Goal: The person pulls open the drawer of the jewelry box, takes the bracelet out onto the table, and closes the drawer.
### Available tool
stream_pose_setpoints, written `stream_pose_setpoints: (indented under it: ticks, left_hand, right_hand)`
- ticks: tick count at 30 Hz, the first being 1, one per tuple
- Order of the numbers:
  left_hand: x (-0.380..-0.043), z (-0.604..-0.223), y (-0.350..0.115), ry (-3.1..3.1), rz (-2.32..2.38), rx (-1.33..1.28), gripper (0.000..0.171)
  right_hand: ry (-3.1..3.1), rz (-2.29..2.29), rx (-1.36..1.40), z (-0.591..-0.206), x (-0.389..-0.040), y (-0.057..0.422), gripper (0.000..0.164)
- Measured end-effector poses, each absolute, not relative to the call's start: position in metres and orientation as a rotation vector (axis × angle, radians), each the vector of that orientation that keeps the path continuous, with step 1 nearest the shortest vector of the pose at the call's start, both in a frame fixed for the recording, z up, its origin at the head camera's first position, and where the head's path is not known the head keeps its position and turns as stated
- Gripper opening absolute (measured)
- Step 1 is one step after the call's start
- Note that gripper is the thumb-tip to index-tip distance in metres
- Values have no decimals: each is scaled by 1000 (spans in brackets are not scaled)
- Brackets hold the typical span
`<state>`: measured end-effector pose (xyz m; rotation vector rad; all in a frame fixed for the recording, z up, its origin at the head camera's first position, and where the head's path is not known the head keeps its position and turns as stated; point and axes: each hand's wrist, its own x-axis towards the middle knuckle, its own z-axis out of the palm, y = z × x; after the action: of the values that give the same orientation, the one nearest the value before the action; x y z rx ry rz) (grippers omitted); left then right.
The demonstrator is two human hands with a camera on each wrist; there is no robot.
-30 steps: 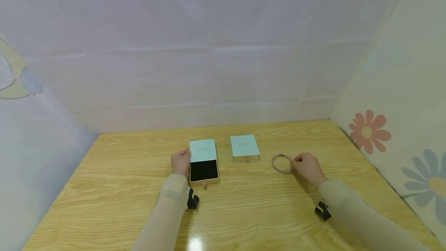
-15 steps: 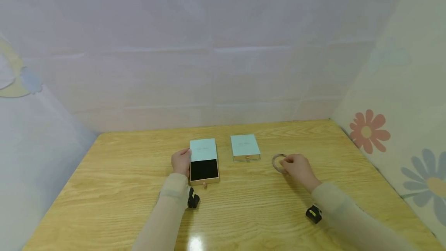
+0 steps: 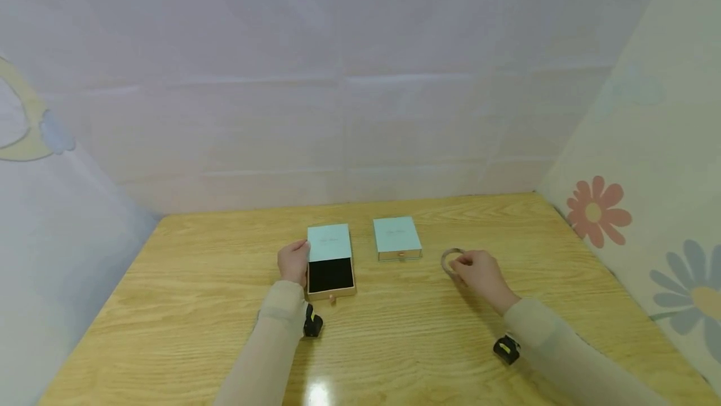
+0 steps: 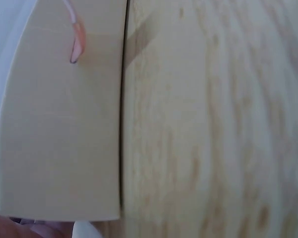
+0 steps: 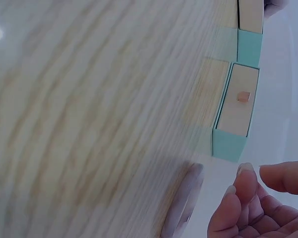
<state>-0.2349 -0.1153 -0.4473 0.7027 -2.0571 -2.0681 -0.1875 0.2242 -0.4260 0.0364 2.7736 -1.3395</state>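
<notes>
In the head view a mint drawer box (image 3: 329, 242) lies with its black-lined drawer (image 3: 331, 275) pulled out. My left hand (image 3: 293, 262) grips the box's left side, thumb at the sleeve's edge. The left wrist view shows the drawer's cream front (image 4: 64, 124) and pink ribbon tab (image 4: 78, 43), with only bits of fingers at the lower left. A greyish bangle (image 5: 183, 201) lies on the table. Over its right part is my right hand (image 3: 479, 274); the right wrist view shows loosely bent fingers and thumb with a gap between them, holding nothing.
A second mint box (image 3: 397, 235), its drawer pushed in, sits between the drawer box and the bangle. Everything lies on a wood-grain table (image 3: 394, 343). Pale cloth walls (image 3: 338, 112) stand behind and at both sides.
My right hand has shifted left, from the bangle's right edge to over the ring, then stayed almost still. The left hand and both boxes have not moved.
</notes>
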Motion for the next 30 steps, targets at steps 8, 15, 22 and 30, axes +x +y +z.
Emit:
stream_pose_setpoints:
  ticks: [8, 15, 22, 30]
  left_hand:
    - [-233, -447, -116, -2058, -2066, 686, 33]
    - [-235, -450, -117, -2040, -2069, 686, 32]
    - [-236, -451, -118, -2056, -2062, 677, 33]
    - [-236, -451, -119, -2053, -2077, 674, 33]
  right_hand:
    - [2782, -1361, 23, -430, -185, 217, 23]
    - [2723, -1416, 56, -430, -184, 209, 23]
    - [2684, -1477, 55, -428, -182, 203, 22]
    - [2652, -1570, -4, -430, -181, 195, 23]
